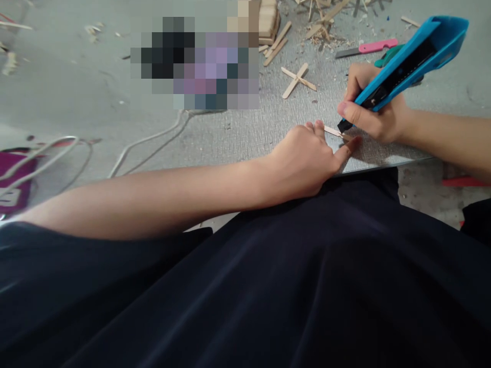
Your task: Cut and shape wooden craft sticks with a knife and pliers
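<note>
My right hand [370, 110] is wrapped round a blue glue gun [412, 59], its black nozzle touching a thin wooden craft stick [333, 132] on the grey mat [249, 128]. My left hand [307, 161] presses down on the same stick, fingers curled over it and one finger stretched out along the mat's front edge. Most of the stick is hidden under my left hand.
Two sticks glued as a cross [297, 79] lie further back. A pink utility knife [368, 48], loose sticks and shavings [322, 23] and a stacked stick structure [268, 23] sit at the back. White cables [146, 145] trail left. A blurred patch [195, 56] is behind.
</note>
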### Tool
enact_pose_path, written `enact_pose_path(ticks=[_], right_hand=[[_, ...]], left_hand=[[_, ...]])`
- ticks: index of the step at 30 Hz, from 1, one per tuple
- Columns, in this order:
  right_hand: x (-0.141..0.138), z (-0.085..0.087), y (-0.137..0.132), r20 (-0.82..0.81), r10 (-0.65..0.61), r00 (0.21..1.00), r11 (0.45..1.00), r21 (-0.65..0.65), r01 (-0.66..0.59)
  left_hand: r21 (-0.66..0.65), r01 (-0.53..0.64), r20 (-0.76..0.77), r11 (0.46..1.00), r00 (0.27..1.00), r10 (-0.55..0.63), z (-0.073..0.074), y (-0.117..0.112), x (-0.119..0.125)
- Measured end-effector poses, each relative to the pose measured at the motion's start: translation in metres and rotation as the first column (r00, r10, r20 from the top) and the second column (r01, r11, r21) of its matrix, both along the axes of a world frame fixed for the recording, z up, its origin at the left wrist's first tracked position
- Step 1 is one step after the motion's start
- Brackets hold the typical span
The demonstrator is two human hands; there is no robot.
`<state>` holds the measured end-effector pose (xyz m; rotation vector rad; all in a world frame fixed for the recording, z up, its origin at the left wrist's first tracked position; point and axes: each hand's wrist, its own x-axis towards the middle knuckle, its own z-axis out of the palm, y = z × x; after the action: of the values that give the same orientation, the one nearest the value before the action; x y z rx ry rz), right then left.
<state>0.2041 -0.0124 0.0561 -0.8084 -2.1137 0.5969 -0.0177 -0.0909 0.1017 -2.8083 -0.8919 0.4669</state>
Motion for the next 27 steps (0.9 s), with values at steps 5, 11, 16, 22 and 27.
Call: enact_pose_path(ticks=[5, 11, 16, 22, 27], right_hand=[[-0.01, 0.013, 0.0, 0.155, 0.083, 0.984, 0.997, -0.01, -0.082], [-0.016, 0.016, 0.005, 0.12, 0.111, 0.987, 0.991, -0.086, -0.101], [-0.004, -0.001, 0.004, -0.066, 0.039, 0.997, 0.999, 0.009, -0.039], [-0.004, -0.017, 0.01, -0.279, 0.127, 0.952, 0.971, 0.23, -0.062], [-0.005, -0.019, 0.013, -0.26, 0.098, 0.961, 0.975, 0.22, -0.04]], left_hand=[[-0.043, -0.022, -0.042, 0.999, 0.999, 0.02, 0.005, 0.001, 0.003], [-0.002, 0.025, -0.052, 1.0, 0.998, -0.025, 0.0, 0.002, 0.001], [0.016, 0.012, 0.057, 1.0, 0.998, -0.012, -0.008, 0.001, -0.003], [0.047, 0.025, 0.093, 0.999, 0.995, -0.03, -0.013, 0.0, -0.005], [0.093, 0.048, 0.056, 0.995, 0.997, -0.054, -0.018, 0.002, -0.005]])
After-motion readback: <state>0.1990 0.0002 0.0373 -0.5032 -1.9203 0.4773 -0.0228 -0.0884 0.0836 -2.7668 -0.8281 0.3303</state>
